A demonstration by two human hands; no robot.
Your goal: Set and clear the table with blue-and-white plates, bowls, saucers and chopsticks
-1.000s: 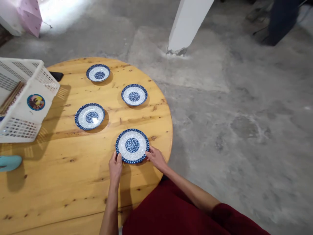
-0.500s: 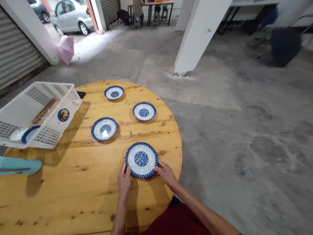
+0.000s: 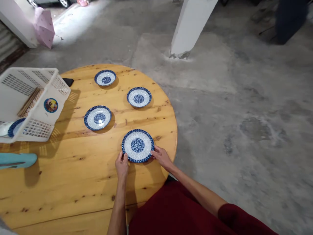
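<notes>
A round blue-and-white patterned plate (image 3: 138, 145) is between my two hands, near the table's right edge. My left hand (image 3: 121, 164) pinches its lower left rim, thumb on top. On the lower right rim, my right hand (image 3: 161, 157) grips with thumb above and fingers partly hidden beneath. Three similar plates lie on the wooden table (image 3: 80, 182) beyond: one plate (image 3: 97, 118) to the left, one plate (image 3: 139, 97) straight behind, and another plate (image 3: 105, 78) near the far edge. Whether the held plate touches the tabletop I cannot tell.
On the table's left stands a white plastic basket (image 3: 40, 116) with chopsticks (image 3: 29, 101) and dishes inside. A black flat object (image 3: 67, 81) lies behind it, a turquoise bottle-like object (image 3: 18, 160) in front. Beyond are a white pillar (image 3: 189, 27) and a pink umbrella (image 3: 44, 27).
The view has tilted down, so table things appear higher and a little left. Both hands keep their hold on the same plate; the other plates stay where they were.
</notes>
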